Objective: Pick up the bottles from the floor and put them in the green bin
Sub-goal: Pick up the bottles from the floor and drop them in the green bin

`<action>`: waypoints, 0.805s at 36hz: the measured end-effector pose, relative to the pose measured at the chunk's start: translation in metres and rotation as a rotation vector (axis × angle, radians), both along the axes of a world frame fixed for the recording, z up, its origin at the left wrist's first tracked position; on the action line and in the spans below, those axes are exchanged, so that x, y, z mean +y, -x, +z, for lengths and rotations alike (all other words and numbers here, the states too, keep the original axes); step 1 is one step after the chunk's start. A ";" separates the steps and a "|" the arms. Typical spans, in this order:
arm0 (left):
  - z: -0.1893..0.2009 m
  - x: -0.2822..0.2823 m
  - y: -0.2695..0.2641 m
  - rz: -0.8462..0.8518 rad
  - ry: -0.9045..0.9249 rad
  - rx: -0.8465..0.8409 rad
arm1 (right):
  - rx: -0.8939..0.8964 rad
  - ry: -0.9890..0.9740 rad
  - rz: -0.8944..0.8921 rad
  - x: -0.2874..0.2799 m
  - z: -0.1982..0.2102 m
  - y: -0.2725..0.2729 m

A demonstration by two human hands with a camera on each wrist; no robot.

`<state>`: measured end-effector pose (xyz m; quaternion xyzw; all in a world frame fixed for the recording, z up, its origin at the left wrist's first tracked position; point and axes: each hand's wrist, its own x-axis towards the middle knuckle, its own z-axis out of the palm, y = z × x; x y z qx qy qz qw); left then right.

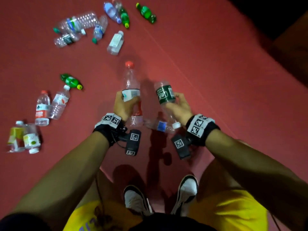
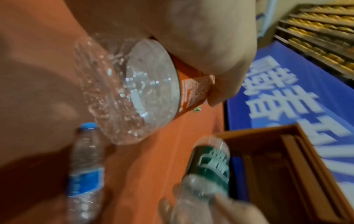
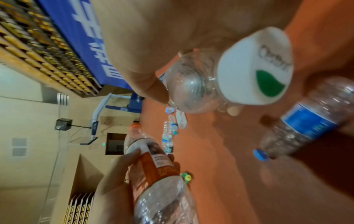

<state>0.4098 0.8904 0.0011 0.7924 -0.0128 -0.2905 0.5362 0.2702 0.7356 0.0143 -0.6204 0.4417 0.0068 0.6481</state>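
Note:
My left hand grips a tall clear bottle with a red cap and red label, held off the red floor; its base fills the left wrist view. My right hand grips a clear bottle with a dark green label, white cap toward my wrist. A blue-label bottle lies on the floor between my wrists, also seen in the left wrist view and the right wrist view. No green bin is in view.
Several more bottles lie scattered on the red floor: a far cluster, green ones, and a group at the left. My shoes are below. A brown box stands nearby.

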 end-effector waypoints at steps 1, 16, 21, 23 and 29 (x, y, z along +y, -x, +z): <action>0.024 -0.009 0.001 -0.015 0.016 0.009 | -0.008 0.008 0.000 -0.004 0.028 0.000; 0.492 -0.114 0.045 -0.354 0.192 -0.114 | -0.205 0.131 -0.270 -0.064 0.493 0.086; 0.591 -0.131 0.072 -0.471 0.258 -0.167 | -0.234 0.213 -0.297 -0.069 0.598 0.121; 0.619 -0.139 0.081 -0.520 0.293 -0.194 | -0.235 0.265 -0.329 -0.067 0.630 0.137; 0.665 -0.145 0.116 -0.637 0.274 -0.318 | -0.214 0.418 -0.451 -0.044 0.684 0.195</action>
